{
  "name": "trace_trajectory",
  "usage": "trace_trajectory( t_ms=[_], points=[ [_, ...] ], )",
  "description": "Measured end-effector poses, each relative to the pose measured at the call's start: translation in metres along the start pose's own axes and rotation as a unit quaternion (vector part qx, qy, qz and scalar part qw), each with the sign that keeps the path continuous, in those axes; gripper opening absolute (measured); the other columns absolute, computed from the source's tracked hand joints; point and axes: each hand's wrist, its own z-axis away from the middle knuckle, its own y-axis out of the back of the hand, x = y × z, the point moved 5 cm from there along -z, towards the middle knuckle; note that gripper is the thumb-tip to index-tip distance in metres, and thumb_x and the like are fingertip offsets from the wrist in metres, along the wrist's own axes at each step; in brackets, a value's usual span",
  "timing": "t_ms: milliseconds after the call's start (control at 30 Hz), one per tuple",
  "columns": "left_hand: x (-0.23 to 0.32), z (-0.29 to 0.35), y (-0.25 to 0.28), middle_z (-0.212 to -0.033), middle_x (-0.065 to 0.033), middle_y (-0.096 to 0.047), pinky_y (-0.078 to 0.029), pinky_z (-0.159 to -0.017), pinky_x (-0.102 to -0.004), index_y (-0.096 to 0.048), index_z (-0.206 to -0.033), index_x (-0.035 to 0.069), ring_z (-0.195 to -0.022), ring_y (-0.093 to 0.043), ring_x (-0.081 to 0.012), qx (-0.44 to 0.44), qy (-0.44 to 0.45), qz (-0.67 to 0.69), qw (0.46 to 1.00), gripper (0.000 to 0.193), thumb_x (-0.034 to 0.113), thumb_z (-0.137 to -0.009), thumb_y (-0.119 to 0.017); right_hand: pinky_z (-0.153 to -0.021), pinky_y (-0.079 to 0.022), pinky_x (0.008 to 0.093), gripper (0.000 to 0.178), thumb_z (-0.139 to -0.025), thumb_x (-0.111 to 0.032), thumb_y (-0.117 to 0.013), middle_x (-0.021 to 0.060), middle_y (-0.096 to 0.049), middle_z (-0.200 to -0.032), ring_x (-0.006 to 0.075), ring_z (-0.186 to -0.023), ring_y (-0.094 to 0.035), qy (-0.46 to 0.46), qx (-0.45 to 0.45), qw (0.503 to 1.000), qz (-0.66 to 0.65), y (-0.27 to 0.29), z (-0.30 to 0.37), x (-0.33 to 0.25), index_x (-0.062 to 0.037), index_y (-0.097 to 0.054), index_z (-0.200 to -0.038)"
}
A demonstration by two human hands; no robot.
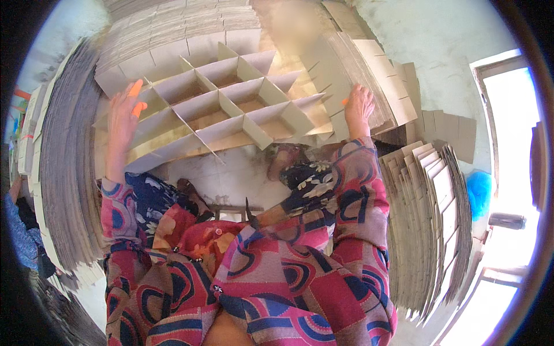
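A cardboard divider grid (219,109) of interlocked strips stands in front of me, with several square cells. By its left side is my left hand (122,112), slightly blurred, its fingers apart and orange covers on two fingertips. I cannot make out anything held in it. My right hand (360,105) reaches to the right of the grid, over a stack of slotted cardboard strips (378,75). Its fingers lie forward over the cardboard, and a bit of orange shows at the thumb side. Nothing shows gripped there.
Beyond the grid lie piles of slotted cardboard strips (179,34). Tall cardboard stacks stand at the left (66,150) and at the right (427,213). A blue bundle (478,195) is by the doorway at right. Part of another person in blue (23,230) shows at the far left.
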Motion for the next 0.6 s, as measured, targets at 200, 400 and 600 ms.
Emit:
trace_trajectory(
  t_ms=[200, 400, 600],
  points=[
    [0.022, 0.047, 0.017, -0.118, -0.0152, -0.062, -0.036, -0.103, -0.0447, -0.06, -0.122, 0.009, -0.113, -0.054, -0.0342, 0.001, 0.057, 0.0, 0.998, 0.043, 0.007, -0.079, -0.066, -0.075, -0.052, 0.0432, 0.022, -0.081, -0.011, -0.064, 0.0143, -0.061, -0.1, 0.0326, -0.098, -0.06, 0.02, 0.033, 0.999, -0.01, -0.008, -0.009, 0.006, -0.0042, -0.054, -0.099],
    [0.034, 0.073, 0.028, -0.104, -0.0158, -0.067, -0.037, -0.102, -0.0474, -0.065, -0.109, 0.004, -0.101, -0.061, -0.032, 0.027, 0.05, 0.021, 0.998, 0.032, 0.003, -0.077, -0.066, -0.072, -0.051, 0.0451, 0.008, -0.087, -0.011, -0.054, 0.0184, -0.064, -0.091, 0.0355, -0.088, -0.064, -0.021, -0.006, 0.998, -0.053, -0.011, -0.013, 0.018, -0.0047, -0.055, -0.093],
    [0.031, 0.09, 0.029, -0.102, -0.0158, -0.067, -0.038, -0.101, -0.046, -0.065, -0.108, 0.003, -0.096, -0.062, -0.0324, 0.054, 0.074, 0.042, 0.995, 0.033, 0.004, -0.075, -0.068, -0.071, -0.05, 0.0429, 0.012, -0.089, -0.011, -0.055, 0.0161, -0.065, -0.091, 0.0348, -0.083, -0.064, -0.128, 0.212, 0.952, -0.179, 0.059, 0.004, 0.011, -0.0042, -0.058, -0.098]
  ],
)
